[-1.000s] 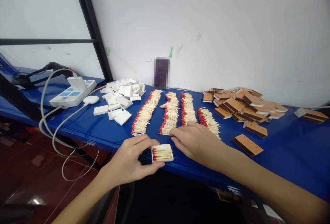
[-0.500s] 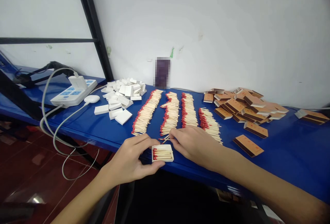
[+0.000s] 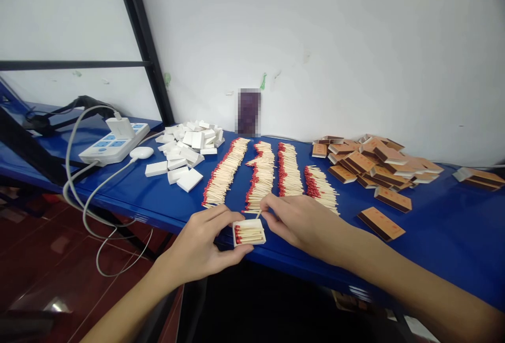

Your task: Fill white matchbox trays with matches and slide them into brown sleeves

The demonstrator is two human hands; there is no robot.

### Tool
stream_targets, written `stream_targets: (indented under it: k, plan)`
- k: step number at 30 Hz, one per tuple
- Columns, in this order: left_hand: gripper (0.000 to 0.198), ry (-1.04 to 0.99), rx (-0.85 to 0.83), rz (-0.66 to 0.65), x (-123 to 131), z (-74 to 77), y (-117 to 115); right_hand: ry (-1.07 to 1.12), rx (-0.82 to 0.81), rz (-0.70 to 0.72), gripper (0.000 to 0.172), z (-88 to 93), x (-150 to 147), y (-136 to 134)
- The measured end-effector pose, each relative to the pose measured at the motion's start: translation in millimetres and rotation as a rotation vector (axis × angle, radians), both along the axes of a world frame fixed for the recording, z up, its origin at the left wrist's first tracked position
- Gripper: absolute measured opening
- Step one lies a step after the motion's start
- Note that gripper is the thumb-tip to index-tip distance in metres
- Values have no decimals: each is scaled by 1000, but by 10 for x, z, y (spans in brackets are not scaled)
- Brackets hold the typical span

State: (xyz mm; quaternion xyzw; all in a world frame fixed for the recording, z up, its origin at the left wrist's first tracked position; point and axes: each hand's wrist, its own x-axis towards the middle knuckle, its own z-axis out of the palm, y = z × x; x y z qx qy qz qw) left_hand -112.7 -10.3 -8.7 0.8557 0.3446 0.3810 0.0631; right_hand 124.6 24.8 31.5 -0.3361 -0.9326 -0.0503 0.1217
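My left hand (image 3: pixel 211 240) grips a small white matchbox tray (image 3: pixel 256 223) by its left end, thumb in front and fingers behind. Several red-headed matches (image 3: pixel 250 235) lie side by side in the tray, heads to the left. Just behind the tray, my right hand (image 3: pixel 294 219) pinches a matchstick (image 3: pixel 259 214) between thumb and fingertips; its lower end is close to the tray's back rim. A loose match (image 3: pixel 248 211) lies beside the fingertips, at the near end of the second row of matches (image 3: pixel 260 180).
Other match rows (image 3: pixel 225 174) stand left and right of it on the blue table (image 3: pixel 173 195). White trays (image 3: pixel 189 145) are heaped at left, orange-brown matchbox sleeves (image 3: pixel 379 161) at right. A power strip (image 3: pixel 114 145) with white cables sits far left; a pixelated dark object (image 3: pixel 249 111) leans at the wall.
My right hand has shifted slightly, and the matchstick in its fingers now points downward toward the tray. The left hand and tray stay almost in place.
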Motion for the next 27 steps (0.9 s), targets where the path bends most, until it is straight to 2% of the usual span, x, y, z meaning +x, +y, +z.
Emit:
stream_targets:
  k: [5,11,19,23,27]
  plan:
    - [24,-12,3,14,10,-9,0,41,-31,24,9,20,2,-38]
    - [22,-11,-1,5,17,6,10,-21,-79,101,11,6,-19,-79]
    - [21,3,-16,12,11,12,3,50,-134,98,17,40,21,-44]
    - [23,4,-4,7,12,11,1,34,-125,153,22,27,24,-9]
    - [22,3,2,2,4,12,4,7,-63,173,18,1,29,22]
